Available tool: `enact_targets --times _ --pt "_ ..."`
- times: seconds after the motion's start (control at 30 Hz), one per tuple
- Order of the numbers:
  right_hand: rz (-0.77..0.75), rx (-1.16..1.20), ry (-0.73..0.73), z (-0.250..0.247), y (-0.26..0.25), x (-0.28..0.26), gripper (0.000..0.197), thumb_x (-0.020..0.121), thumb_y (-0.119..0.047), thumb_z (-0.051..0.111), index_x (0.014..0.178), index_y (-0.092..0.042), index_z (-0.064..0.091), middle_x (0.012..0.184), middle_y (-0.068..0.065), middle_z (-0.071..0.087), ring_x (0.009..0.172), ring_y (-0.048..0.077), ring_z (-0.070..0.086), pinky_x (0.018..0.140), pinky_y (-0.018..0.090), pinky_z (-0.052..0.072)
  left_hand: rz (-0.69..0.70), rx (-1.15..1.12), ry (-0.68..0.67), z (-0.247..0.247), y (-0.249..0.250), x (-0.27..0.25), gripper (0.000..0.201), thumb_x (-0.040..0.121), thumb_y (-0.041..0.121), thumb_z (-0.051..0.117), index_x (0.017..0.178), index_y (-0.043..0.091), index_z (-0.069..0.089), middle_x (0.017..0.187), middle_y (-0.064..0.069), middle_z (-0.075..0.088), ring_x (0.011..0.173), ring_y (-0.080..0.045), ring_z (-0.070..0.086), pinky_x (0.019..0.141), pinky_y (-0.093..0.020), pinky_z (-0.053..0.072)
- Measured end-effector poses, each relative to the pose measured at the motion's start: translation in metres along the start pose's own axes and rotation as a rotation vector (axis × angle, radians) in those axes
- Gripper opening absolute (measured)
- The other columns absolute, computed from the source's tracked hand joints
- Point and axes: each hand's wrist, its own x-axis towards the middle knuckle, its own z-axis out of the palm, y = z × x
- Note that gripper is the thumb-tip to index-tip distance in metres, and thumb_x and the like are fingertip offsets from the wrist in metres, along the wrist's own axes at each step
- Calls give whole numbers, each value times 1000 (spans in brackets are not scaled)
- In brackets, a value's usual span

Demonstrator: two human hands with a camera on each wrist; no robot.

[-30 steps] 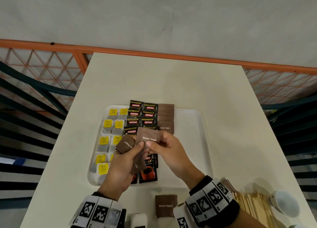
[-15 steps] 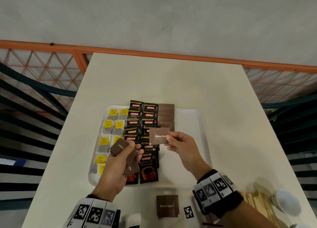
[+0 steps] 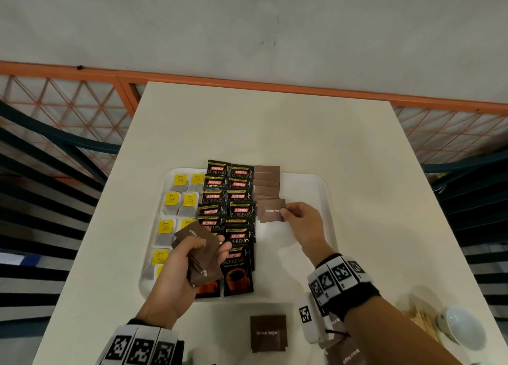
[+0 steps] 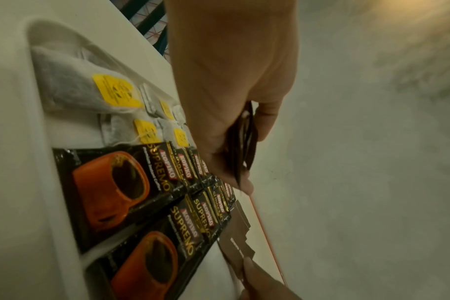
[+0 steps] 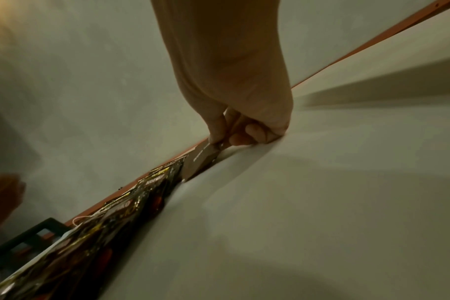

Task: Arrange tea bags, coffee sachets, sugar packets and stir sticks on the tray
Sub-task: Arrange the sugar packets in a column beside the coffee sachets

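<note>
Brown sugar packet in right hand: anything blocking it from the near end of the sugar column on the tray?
Nothing visible. The right hand pinches the brown sugar packet right at the near end of the sugar column. Bare tray lies toward the person; the coffee sachets sit alongside on the left, not in the path.

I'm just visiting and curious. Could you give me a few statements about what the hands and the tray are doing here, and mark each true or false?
1. The right hand pinches one brown sugar packet. True.
2. The left hand is empty. False: it grips a stack of sugar packets.
3. The tea bags lie right of the coffee sachets. False: left.
4. One sugar packet on the table lies off the tray. True.
</note>
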Motion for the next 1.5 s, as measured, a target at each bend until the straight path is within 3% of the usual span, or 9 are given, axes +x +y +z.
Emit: enact_targets --times 0.13,0.43,0.57,0.77,0.9,1.0,1.17,1.37,1.5 --pt "-26 -55 5 6 -5 -2 7 82 -18 67 86 -16 62 77 -3 65 70 2 54 60 13 36 -9 57 -8 0 -7 2 26 91 2 40 109 1 59 102 -17 71 88 -29 71 68 -30 60" --pt "-70 -107 11 8 -3 -7 6 84 -11 62 85 -12 57 68 -7 55 62 2 49 52 0 38 43 116 -21 2 -7 4 24 89 -2 47 106 3 63 101 -16 72 87 -25 71 78 -32 57" --pt "-59 -108 6 6 -4 -9 6 85 -11 60 85 -14 54 68 -5 58 62 5 51 47 8 38 38 143 -29 3 -9 3 25 88 1 49 107 5 64 102 -13 72 84 -21 71 73 -28 57" --pt "-160 -146 1 5 -15 -21 5 89 -19 58 91 -15 55 78 -5 58 68 6 51 58 11 36 41 240 -17 9 -10 2 19 86 3 55 99 9 68 86 -11 74 74 -18 71 70 -30 55" --pt "-221 -63 -348 8 -36 -52 16 92 -34 52 95 -22 61 84 -6 61 75 6 53 71 17 41 52 252 -42 14 -10 0 21 84 2 59 102 7 66 92 -14 74 73 -20 72 64 -25 58" --pt "-250 55 -577 9 -46 -71 11 91 -28 56 96 -22 63 84 -7 64 73 -1 58 69 12 46 87 267 -39 17 -11 0 19 82 4 60 100 6 66 82 -12 75 69 -19 71 65 -27 58" --pt "-244 203 -497 9 -45 -74 8 87 -12 61 89 -20 63 76 -11 63 61 -4 54 59 13 42 103 283 -28 17 -13 -2 18 83 22 59 95 11 66 76 -11 74 64 -19 69 63 -29 58" --pt "-850 -112 -248 4 -29 -78 13 82 -7 62 90 -15 69 93 -5 61 88 2 56 76 12 48 92 232 -47 21 -7 -5 40 91 42 42 94 10 66 71 -9 72 58 -14 68 55 -25 57" --pt "-958 -139 -225 3 -21 -84 18 84 -10 55 93 -16 70 100 -3 61 99 -3 52 82 9 47 134 252 -25 23 -5 -5 13 88 19 56 91 14 67 67 -4 72 55 -13 66 53 -23 55"
